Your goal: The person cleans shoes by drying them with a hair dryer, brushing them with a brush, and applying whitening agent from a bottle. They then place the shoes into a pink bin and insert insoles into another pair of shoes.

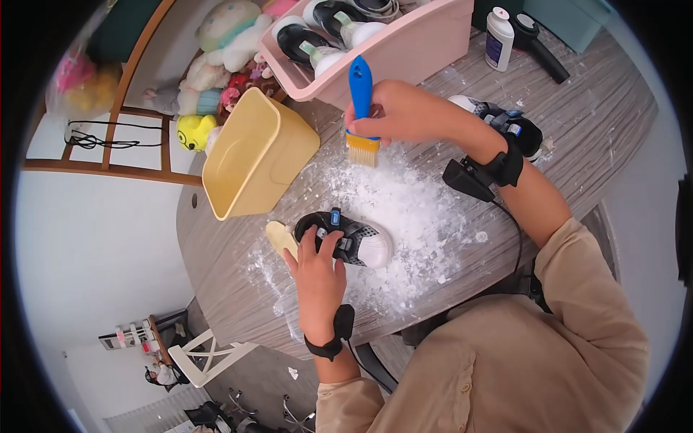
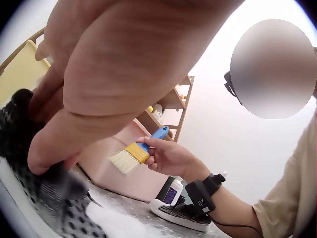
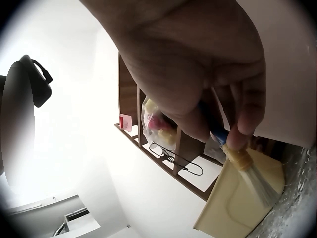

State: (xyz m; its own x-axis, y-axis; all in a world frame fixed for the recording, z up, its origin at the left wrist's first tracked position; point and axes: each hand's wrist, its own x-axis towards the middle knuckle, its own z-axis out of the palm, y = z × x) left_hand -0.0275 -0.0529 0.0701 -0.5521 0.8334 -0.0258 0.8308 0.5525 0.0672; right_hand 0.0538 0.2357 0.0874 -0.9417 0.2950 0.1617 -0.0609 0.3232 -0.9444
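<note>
My right hand (image 1: 404,112) holds a paintbrush by its blue handle (image 1: 360,86), bristles (image 1: 362,156) pointing down above the white powder (image 1: 411,216) on the table. The brush has a yellow collar. My left hand (image 1: 320,281) grips a black and white shoe (image 1: 354,242) with a white toe, fingers over its opening and straps. In the left wrist view, the thumb presses the dark mesh upper (image 2: 64,203). A flat, pale yellow, insole-shaped piece (image 1: 279,237) lies by the heel. The other shoe (image 1: 516,130) rests beyond my right forearm.
A yellow bin (image 1: 299,137) stands left of the brush. Behind it, a pink tub (image 1: 404,58) holds several shoes. A white bottle (image 1: 499,42) and a black-handled tool (image 1: 545,54) are at the back right. Shelves with plush toys (image 1: 231,29) border the table.
</note>
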